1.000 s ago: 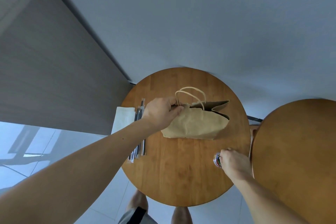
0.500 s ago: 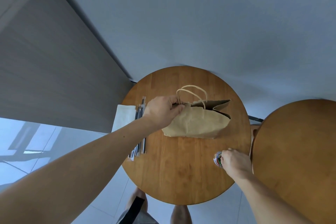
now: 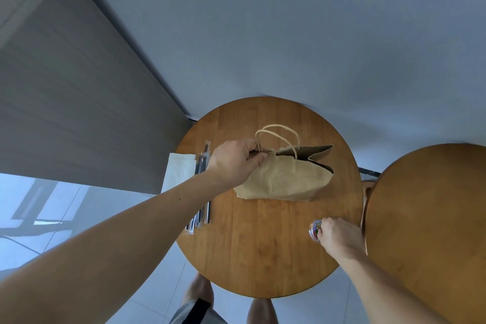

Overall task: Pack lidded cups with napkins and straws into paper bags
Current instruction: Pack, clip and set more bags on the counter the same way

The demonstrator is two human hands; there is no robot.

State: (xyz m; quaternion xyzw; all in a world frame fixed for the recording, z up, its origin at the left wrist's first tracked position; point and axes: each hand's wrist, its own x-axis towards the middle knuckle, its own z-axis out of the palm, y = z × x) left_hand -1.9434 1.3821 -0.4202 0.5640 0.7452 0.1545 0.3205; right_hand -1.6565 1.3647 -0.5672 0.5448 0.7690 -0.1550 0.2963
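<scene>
A brown paper bag (image 3: 286, 179) with twine handles stands on the round wooden table (image 3: 263, 250), its mouth partly open toward the right. My left hand (image 3: 235, 160) pinches the bag's top left rim beside the handles. Near the table's right edge, my right hand (image 3: 338, 235) grips a lidded cup (image 3: 315, 229) with a colourful print; most of the cup is hidden under the hand. Wrapped straws (image 3: 202, 187) lie along the table's left edge, next to a stack of white napkins (image 3: 180, 171), both partly hidden by my left forearm.
A second round wooden table (image 3: 431, 218) stands close on the right, almost touching the first. A grey wall and a dark panel rise behind. My knees (image 3: 200, 289) show below the near table edge over a tiled floor.
Both hands keep their holds. The view has shifted slightly; the bag and the cup stay in nearly the same places.
</scene>
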